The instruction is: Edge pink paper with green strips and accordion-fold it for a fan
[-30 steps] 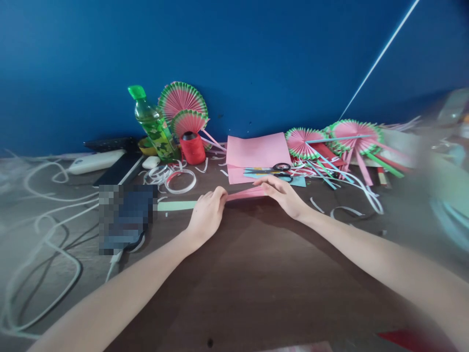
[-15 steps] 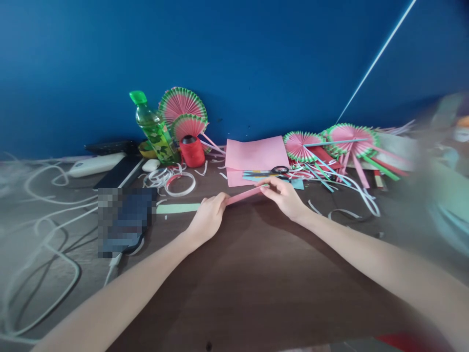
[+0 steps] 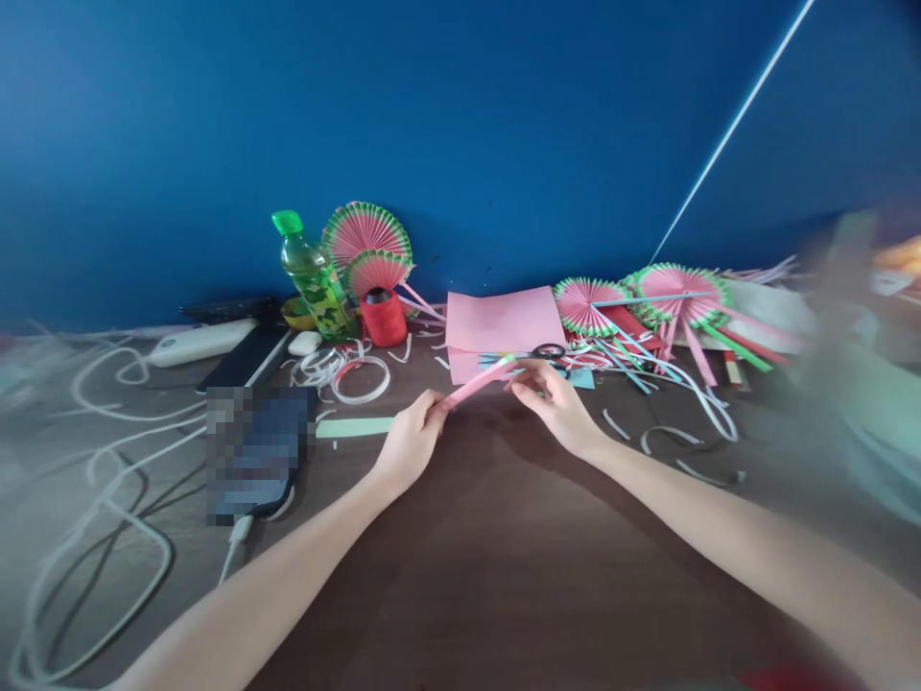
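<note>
Clasping a pink strip (image 3: 478, 384), one end hidden, left fingers (image 3: 435, 416), with right fingers (image 3: 531, 396) beside its tip, grip unclear.

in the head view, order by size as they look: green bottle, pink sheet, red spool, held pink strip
1. Pink sheet
2. Green bottle
3. Red spool, held pink strip: unsure; strip longer, spool thicker
</note>
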